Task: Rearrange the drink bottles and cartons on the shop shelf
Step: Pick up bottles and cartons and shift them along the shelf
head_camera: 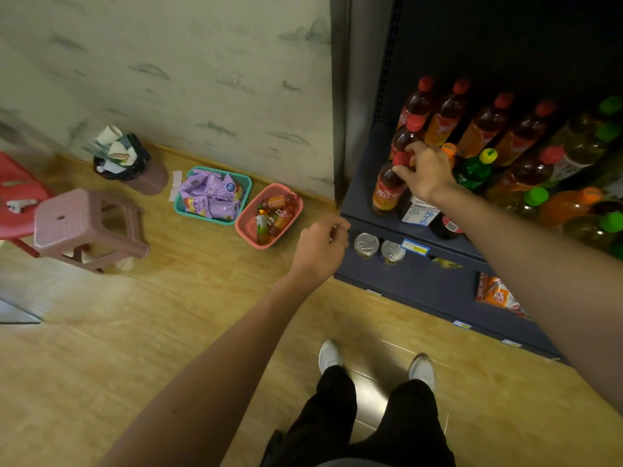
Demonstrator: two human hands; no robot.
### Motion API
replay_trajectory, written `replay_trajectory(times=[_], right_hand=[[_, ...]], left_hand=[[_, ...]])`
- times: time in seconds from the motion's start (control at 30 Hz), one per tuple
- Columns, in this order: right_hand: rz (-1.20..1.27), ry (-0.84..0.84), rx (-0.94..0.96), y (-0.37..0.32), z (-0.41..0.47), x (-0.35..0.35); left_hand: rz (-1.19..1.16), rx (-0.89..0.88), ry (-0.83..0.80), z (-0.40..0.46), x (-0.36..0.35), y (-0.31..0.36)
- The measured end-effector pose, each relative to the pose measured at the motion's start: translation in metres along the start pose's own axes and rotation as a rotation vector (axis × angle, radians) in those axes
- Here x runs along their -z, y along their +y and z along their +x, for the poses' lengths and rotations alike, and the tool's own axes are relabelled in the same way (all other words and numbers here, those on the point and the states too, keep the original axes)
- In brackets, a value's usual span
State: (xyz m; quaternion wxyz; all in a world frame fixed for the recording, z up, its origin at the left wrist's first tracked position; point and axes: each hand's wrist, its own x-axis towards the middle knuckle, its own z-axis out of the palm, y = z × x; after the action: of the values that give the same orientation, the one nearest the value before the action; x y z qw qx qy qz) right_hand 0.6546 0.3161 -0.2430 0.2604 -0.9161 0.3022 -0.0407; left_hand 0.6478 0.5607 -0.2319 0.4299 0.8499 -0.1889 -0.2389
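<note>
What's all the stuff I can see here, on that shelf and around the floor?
Red-capped tea bottles: at least seven, amber, on the shelf's left and back.
Green-capped bottles: several, pale yellow, shelf right.
Green bottle: one, yellow cap, mid shelf.
Milk carton: one, white and blue, shelf front.
Cans: two, silver tops, lower shelf.
Orange packets: lowest shelf; count unclear.
Teal basket: one, holding purple snack bags, on the floor.
Pink basket: one, holding small bottles, on the floor.
Stool: one, pink, left.
Bin: one, full of paper, by the wall.
Left hand: loosely curled, holding nothing.
Right hand: its grip on a red cap.
</note>
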Motion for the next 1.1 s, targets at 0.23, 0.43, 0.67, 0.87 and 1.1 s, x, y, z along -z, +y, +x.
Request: replay_trajectory(times=[0.23, 0.43, 0.67, 0.87, 1.1], right_hand=[[0.186, 0.235, 0.05, 0.008, -0.072, 0.034], [0.241, 0.387, -0.111, 0.047, -0.169, 0.063], [0.215, 0.483, -0.29, 0.093, -0.253, 0.098], [0.259, 0.508, -0.3, 0.124, -0.283, 0.117], [0.282, 0.516, -0.273, 0.187, -0.324, 0.154]], left_hand=[[-0.024, -0.065, -0.044, 0.001, -0.015, 0.018], [0.0, -0.12, -0.172, -0.002, -0.047, 0.039], [0.026, -0.165, -0.369, -0.029, -0.108, 0.06], [0.011, -0.219, -0.414, -0.055, -0.141, 0.087], [0.059, -0.217, -0.366, -0.094, -0.195, 0.112]])
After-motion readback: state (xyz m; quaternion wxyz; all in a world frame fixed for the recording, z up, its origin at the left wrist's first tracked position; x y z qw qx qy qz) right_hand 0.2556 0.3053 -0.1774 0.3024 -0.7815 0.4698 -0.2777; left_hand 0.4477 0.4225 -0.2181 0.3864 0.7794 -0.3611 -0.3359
